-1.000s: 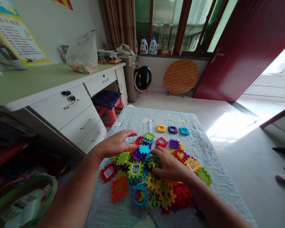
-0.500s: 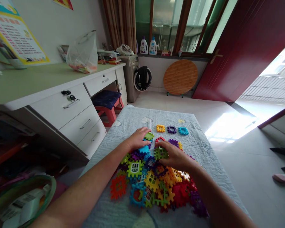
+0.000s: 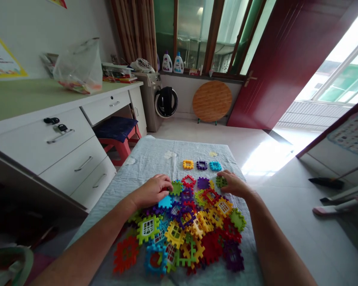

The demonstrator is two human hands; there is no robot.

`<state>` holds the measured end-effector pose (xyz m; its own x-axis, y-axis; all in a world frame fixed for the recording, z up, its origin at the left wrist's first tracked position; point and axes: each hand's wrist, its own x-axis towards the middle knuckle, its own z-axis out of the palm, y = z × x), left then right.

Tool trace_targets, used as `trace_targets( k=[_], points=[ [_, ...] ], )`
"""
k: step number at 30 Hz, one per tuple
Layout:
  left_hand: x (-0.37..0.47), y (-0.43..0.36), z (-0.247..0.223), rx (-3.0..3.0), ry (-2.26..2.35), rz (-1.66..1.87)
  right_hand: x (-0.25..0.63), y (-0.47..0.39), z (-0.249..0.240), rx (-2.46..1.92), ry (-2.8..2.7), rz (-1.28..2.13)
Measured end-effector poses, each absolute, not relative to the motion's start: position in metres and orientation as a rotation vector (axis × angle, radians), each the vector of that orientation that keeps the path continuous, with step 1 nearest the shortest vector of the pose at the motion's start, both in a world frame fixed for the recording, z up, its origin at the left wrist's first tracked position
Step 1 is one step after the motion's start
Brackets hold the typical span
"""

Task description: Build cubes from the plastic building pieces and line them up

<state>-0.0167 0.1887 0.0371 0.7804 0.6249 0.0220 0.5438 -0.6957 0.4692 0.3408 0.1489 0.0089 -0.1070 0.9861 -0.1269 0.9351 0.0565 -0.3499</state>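
Note:
A pile of notched plastic pieces in many colours [image 3: 176,234] lies on the cloth-covered table [image 3: 155,155]. At the pile's far left edge, my left hand [image 3: 153,190] is closed on a green piece [image 3: 176,188]. My right hand [image 3: 234,183] pinches another green piece [image 3: 220,181] at the far right of the pile. Beyond the pile a yellow piece [image 3: 188,164], a purple piece [image 3: 202,165] and a light blue piece [image 3: 215,166] sit in a row, apart from one another.
On the left stands a white drawer desk [image 3: 59,147] with a plastic bag [image 3: 80,67] on top. A red stool [image 3: 119,149] is between desk and table. Farther back are a washing machine [image 3: 152,103], a round wooden board [image 3: 211,101] and a red door [image 3: 265,71].
My right hand has moved right with a green piece, away from the pile's middle. My left hand has closed on a green piece. The view has shifted to the right.

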Motion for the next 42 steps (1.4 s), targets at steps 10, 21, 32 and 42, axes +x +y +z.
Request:
trace_targets(
  k=[10, 21, 32, 42],
  points=[
    [-0.065, 0.212, 0.031, 2.083, 1.150, 0.560, 0.343, 0.148, 0.014, -2.010, -2.121, 0.457],
    [-0.074, 0.219, -0.001, 1.829, 1.224, 0.554, 0.339, 0.147, 0.009, -2.032, -2.137, 0.464],
    [-0.073, 0.219, -0.006, 1.985, 1.225, 0.599, 0.382, 0.183, 0.028, -2.188, -1.938, 0.277],
    [-0.074, 0.221, -0.010, 2.028, 1.223, 0.613, 0.398, 0.215, 0.018, -2.275, -2.084, 0.377]
  ],
)
